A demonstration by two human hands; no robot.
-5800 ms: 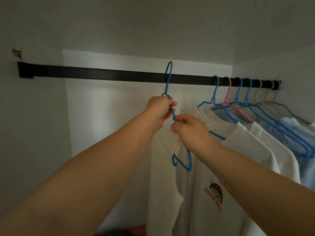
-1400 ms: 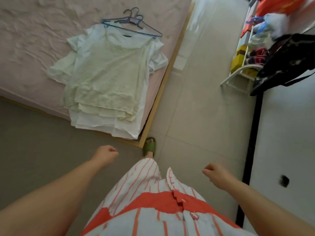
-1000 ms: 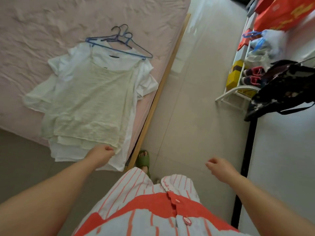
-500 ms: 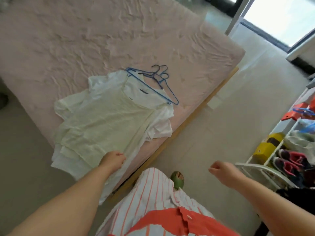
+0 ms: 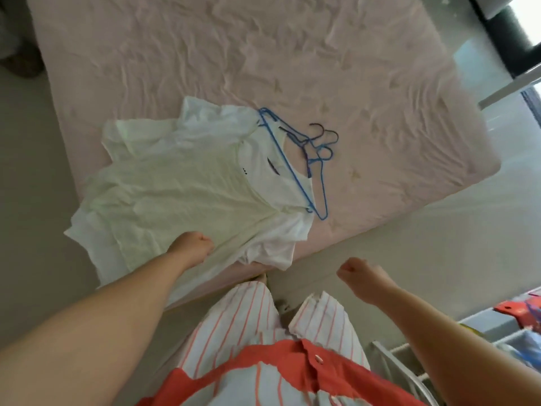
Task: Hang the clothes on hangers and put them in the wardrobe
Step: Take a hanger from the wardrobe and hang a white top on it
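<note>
While both fists hang clenched, empty, left hand (image 5: 191, 244) has reached the shirts (image 5: 175, 194).

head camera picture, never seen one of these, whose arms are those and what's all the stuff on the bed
The camera sits on a person's head, looking down, so the arms are their own. The left hand is curled over the pile of pale shirts lying at the edge of the pink bed; whether it grips the cloth is unclear. The right hand is a loose fist over the floor, holding nothing. A few wire hangers, mostly blue, lie at the shirts' collars. The striped cloth below is the person's own clothing.
</note>
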